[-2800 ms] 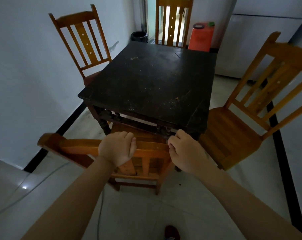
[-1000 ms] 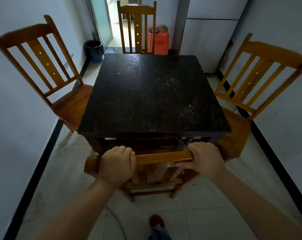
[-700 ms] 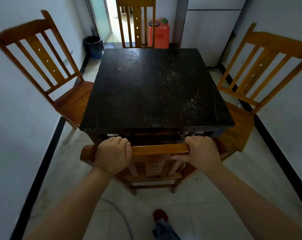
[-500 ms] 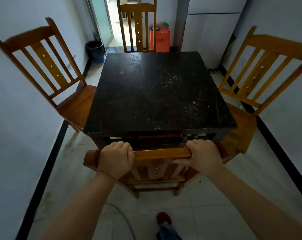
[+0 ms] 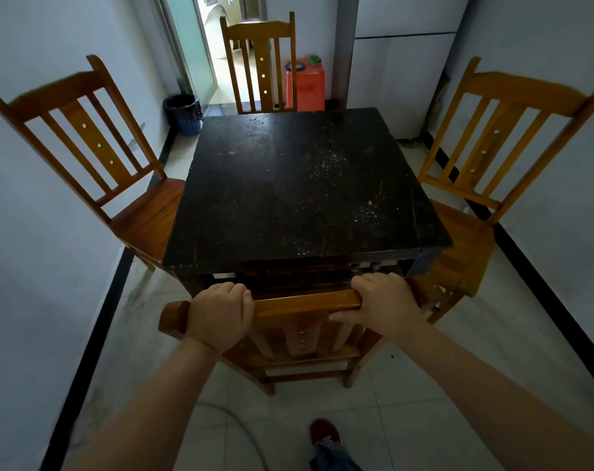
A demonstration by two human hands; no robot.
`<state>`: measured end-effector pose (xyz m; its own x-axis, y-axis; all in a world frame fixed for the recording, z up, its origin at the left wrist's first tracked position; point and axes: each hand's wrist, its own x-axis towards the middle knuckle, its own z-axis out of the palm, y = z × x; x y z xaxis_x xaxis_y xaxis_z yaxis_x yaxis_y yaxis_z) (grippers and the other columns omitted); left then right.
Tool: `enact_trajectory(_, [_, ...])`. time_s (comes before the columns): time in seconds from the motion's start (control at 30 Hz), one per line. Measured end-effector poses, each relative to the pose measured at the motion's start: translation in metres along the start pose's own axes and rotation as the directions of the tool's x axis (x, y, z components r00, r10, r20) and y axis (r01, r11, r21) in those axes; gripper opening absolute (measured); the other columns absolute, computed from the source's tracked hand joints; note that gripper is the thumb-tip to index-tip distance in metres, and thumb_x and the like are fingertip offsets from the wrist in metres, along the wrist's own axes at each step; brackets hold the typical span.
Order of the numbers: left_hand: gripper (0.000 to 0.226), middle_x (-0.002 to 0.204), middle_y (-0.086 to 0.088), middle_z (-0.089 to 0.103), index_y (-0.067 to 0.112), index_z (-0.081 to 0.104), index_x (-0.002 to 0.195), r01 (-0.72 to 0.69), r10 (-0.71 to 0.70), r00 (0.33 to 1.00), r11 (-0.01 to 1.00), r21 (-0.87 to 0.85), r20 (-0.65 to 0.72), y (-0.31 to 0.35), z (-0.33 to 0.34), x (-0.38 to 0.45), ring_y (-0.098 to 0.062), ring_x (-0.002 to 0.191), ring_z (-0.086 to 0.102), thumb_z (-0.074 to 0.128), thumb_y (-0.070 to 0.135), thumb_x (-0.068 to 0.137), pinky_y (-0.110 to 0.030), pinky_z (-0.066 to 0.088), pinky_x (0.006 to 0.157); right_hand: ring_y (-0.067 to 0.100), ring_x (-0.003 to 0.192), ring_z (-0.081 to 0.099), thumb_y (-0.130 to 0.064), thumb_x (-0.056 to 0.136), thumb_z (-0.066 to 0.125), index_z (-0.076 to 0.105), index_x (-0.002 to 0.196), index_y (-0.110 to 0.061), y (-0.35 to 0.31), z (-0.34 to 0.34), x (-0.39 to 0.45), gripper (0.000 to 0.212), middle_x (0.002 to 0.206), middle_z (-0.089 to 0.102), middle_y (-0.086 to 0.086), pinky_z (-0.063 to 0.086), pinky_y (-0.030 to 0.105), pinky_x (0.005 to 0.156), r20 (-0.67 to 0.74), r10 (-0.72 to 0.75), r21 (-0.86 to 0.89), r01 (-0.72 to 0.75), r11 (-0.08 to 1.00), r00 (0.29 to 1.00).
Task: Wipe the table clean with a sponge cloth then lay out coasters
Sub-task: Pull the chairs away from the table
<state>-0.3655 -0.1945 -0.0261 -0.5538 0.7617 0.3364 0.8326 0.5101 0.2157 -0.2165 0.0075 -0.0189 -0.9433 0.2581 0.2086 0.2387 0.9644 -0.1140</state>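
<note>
A square dark wooden table point(image 5: 254, 198) stands in front of me, its top dusted with pale crumbs point(image 5: 367, 209) toward the right. Tucked under its near edge is a wooden chair point(image 5: 305, 302). My left hand point(image 5: 217, 316) grips the left part of the chair's top rail, and my right hand point(image 5: 384, 305) grips the right part. No sponge cloth or coasters are in view.
Wooden chairs stand at the left point(image 5: 95, 154), far point(image 5: 259, 62) and right point(image 5: 486, 158) sides. A dark bin point(image 5: 183, 113) and an orange stool point(image 5: 305, 83) sit by the far wall. White walls close in on both sides. My red shoe point(image 5: 324, 433) is on the tiled floor.
The chair I hold has swung from an angle beside the table's corner to square against the near edge, partly under it. Both hands keep their grip on the top rail.
</note>
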Motion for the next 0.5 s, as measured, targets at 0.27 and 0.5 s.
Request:
enact_trajectory(0.27, [0.026,0.092,0.003,0.059,0.018,0.057,0.101,-0.112,0.045,0.942,0.976,0.185,0.333,0.001,-0.008,0.008,-0.009,0.076,0.050,0.033,0.026,0.097,-0.010,0.033,0.058,0.016,0.092,0.050,-0.055,0.081,0.053,0.046,0.096,-0.019,-0.011,-0.020,0.002,0.039,0.098,0.053,0.000,0.040,0.032,0.087,0.343,0.143,-0.002,-0.152,0.988,0.928])
enact_trajectory(0.5, [0.022,0.085,0.004,0.053,0.018,0.053,0.098,-0.038,-0.068,0.919,0.966,0.257,0.389,0.063,-0.027,0.060,-0.009,0.077,0.054,0.037,0.033,0.095,-0.020,0.045,0.070,0.018,0.091,0.056,-0.050,0.090,0.041,0.054,0.111,-0.014,0.024,-0.077,0.012,0.044,0.102,0.058,0.006,0.048,0.032,0.080,0.258,0.227,0.061,-0.250,0.966,0.939])
